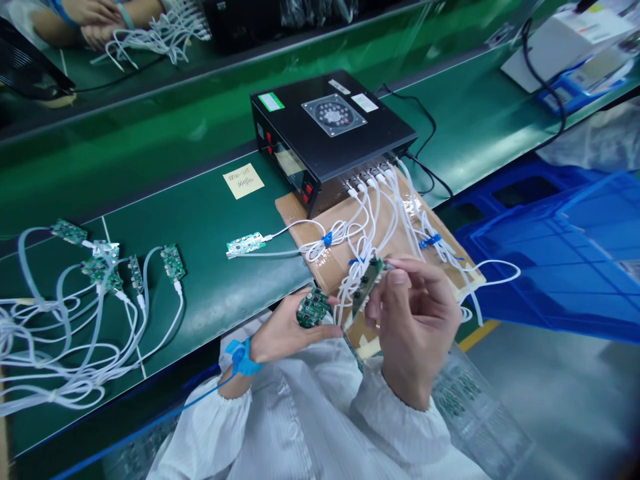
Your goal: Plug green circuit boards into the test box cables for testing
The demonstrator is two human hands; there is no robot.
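Observation:
My left hand (287, 330), with a blue wrist strap (243, 358), holds green circuit boards (313, 307) between thumb and fingers, near the bench's front edge. Just to the right, my right hand (415, 313) pinches another green circuit board (367, 283), tilted on its long side; its fingertips hide one end. Beyond both hands, white cables (370, 207) run from the front of a black box (335, 127) over a cardboard sheet (293, 213). One cable is plugged into a board (245, 245) lying on the green mat.
Several boards (173, 262) joined to white cables (90, 363) lie at the left. A yellow note (243, 181) sits beside the box. Blue bins (560, 247) stand at the right. Another person's hands (103, 20) rest across the bench.

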